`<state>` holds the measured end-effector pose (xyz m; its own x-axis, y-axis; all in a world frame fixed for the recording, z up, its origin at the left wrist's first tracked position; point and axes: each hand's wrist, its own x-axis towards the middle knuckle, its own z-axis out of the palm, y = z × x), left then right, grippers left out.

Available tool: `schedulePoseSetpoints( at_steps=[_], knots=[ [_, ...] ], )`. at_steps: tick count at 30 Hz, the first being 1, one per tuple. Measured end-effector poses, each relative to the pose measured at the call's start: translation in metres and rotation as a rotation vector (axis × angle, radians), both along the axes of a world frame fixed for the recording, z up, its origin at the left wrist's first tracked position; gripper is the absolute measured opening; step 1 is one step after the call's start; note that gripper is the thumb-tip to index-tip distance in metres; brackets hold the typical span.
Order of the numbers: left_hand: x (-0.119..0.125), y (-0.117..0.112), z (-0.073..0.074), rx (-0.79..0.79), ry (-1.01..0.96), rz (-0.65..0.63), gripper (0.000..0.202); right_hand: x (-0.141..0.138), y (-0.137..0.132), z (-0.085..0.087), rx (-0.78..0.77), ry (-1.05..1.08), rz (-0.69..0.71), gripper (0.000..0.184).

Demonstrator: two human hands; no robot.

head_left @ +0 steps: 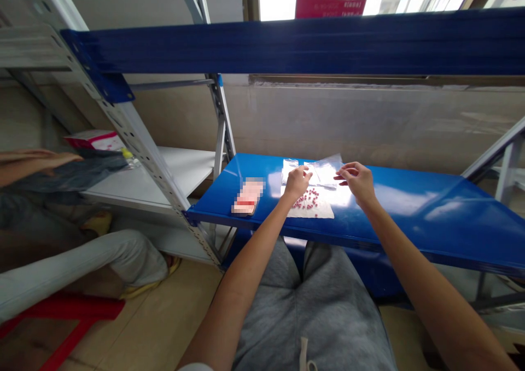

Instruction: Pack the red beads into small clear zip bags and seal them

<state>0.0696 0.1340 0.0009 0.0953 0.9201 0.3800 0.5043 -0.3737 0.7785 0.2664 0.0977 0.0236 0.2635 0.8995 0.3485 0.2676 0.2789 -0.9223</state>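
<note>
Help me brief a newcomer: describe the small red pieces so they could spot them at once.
Find the blue shelf across the middle of the view. Near its front edge, by the left hand and right hand, lies a white sheet. The red pieces are scattered on it, the only small loose bits there; the clear bags behind are flat and see-through.

Glossy blue metal shelf [410,207] catching window glare; clear shiny plastic bags [324,171] on it; matt white paper sheet [315,209] w/ small pink beads [309,197]; soft grey cloth trousers [324,305] below.
</note>
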Motion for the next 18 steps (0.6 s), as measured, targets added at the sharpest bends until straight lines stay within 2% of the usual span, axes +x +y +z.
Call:
schedulePoseSetpoints(
  at_steps=[3, 6, 8, 11, 13, 16, 18],
  knots=[
    [0.012, -0.005, 0.003, -0.164, -0.206, -0.105, 0.036, -0.005, -0.008, -0.01, -0.032, 0.269, -0.04, 0.028],
    [0.027, -0.007, 0.005, -0.35, -0.521, -0.247, 0.039, -0.013, -0.015, -0.02, -0.069, 0.401, -0.033, 0.038],
    [0.034, -0.005, 0.007, -0.344, -0.636, -0.234, 0.035, -0.016, -0.019, -0.025, -0.099, 0.437, -0.012, 0.052],
    [0.038, 0.005, 0.011, -0.294, -0.67, -0.194, 0.023, -0.011, -0.019, -0.026, -0.108, 0.408, 0.051, 0.069],
    [0.038, 0.015, 0.014, -0.288, -0.655, -0.195, 0.019, -0.004, -0.014, -0.025, -0.094, 0.359, 0.057, 0.06],
    [0.039, 0.032, 0.017, -0.289, -0.628, -0.19, 0.018, 0.007, 0.004, -0.024, -0.101, 0.227, -0.019, 0.036],
    [0.042, 0.043, 0.019, -0.284, -0.61, -0.172, 0.02, 0.011, 0.019, -0.024, -0.127, 0.11, -0.068, 0.025]
  ],
)
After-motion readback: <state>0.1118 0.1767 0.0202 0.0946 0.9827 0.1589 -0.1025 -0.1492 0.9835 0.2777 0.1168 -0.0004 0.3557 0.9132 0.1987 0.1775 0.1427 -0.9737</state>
